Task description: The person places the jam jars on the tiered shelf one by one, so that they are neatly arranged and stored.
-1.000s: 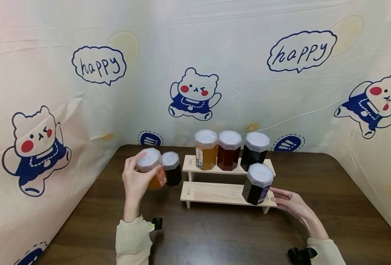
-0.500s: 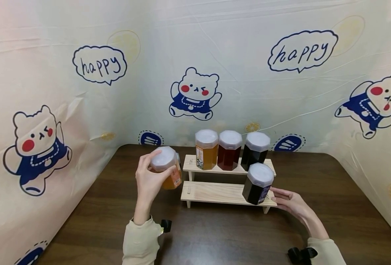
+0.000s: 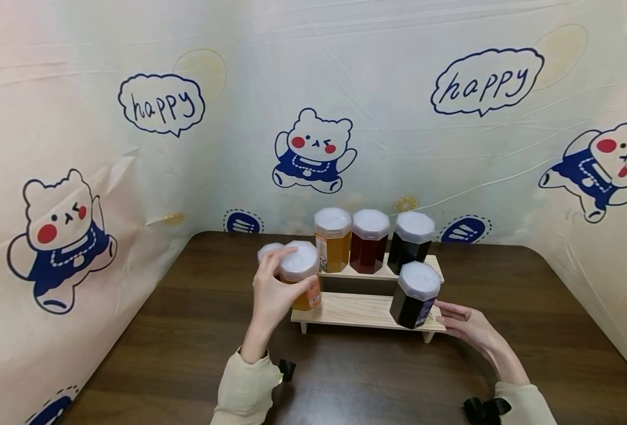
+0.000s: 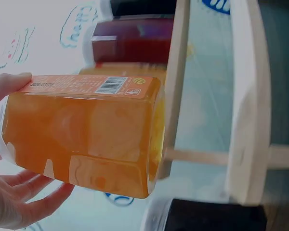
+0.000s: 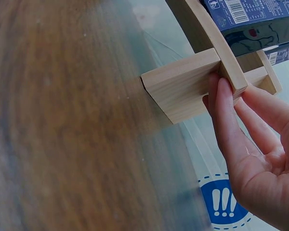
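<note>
My left hand [image 3: 272, 295] grips an orange jar [image 3: 309, 295] with a frosted white lid, thumb on one side and fingers on the other. The jar overlaps the left end of the wooden two-tier rack [image 3: 356, 308]; in the left wrist view its orange label with a barcode [image 4: 111, 85] faces up. On the lower tier's right end stands a dark jar [image 3: 411, 304]. Beside it my right hand [image 3: 470, 327] pinches the end of that tier, thumb and fingers meeting the board in the right wrist view.
The upper tier bears an amber jar [image 3: 337, 254], a deep red jar [image 3: 368, 254] and a black jar [image 3: 406, 254]. Behind my left hand, another jar's lid [image 3: 268, 251] shows on the brown table [image 3: 149, 354]. A printed curtain [image 3: 239, 165] hangs behind.
My left hand has carried the orange jar rightward from the table's left side to the rack's left end, passing in front of the dark jar there. The right hand stays at the rack.
</note>
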Motion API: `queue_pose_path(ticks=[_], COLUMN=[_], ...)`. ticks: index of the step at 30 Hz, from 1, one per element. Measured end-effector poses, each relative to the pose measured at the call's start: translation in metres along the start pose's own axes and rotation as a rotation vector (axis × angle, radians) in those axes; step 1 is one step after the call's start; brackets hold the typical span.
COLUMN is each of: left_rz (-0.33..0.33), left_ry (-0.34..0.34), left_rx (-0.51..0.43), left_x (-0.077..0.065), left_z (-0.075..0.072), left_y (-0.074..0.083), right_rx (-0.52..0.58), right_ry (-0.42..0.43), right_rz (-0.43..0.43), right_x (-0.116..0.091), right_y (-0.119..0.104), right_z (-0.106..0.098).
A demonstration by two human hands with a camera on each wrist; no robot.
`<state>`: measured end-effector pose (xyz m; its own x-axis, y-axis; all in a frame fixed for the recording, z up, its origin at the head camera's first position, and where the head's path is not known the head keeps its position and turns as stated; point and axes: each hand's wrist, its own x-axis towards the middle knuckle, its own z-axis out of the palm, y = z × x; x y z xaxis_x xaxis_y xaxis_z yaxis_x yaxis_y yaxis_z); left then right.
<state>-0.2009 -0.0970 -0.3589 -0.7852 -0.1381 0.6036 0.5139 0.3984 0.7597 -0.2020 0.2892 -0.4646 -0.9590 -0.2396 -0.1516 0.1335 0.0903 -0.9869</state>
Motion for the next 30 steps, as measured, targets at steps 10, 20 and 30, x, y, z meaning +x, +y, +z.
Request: queue_pose_path(ticks=[10, 20, 30], left_rz=[0.054, 0.058, 0.046], left_ry=[-0.065, -0.141, -0.211], left_rx=[-0.042, -0.034, -0.028], left_x=[-0.012, -0.027, -0.038], left_z=[0.032, 0.059, 0.075], left_y=[0.001, 0.003, 0.007], right_rx=[0.004, 0.01, 0.047], right_ry=[0.003, 0.003, -0.019], right_rz=[0.007, 0.003, -0.014], right_x=[0.0, -0.001, 0.0], right_y=[0.001, 0.001, 0.0], right_z=[-0.001, -0.001, 0.0])
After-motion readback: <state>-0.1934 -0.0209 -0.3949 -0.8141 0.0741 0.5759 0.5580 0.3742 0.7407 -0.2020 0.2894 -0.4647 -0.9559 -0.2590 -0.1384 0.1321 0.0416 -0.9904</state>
